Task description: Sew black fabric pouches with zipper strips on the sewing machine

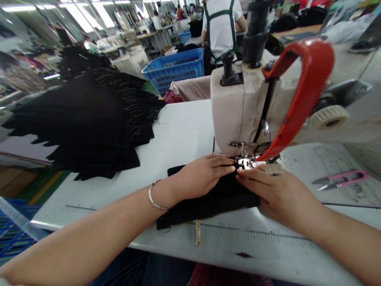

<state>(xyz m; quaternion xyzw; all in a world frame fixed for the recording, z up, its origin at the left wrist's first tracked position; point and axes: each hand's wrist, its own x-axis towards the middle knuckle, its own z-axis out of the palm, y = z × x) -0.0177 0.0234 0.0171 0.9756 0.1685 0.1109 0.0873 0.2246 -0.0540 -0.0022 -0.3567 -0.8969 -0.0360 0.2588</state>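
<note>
- We are pressing both the left hand (pixel 200 177) and right hand (pixel 278 192) flat, fingers open, on the black cloth (pixel 208 202) at the table's (pixel 178 135) front edge.
- We are feeding it under the sewing machine (pixel 253 103); its seam looks barely begun.
- A black stack (pixel 89 119) is waiting beyond.
</note>
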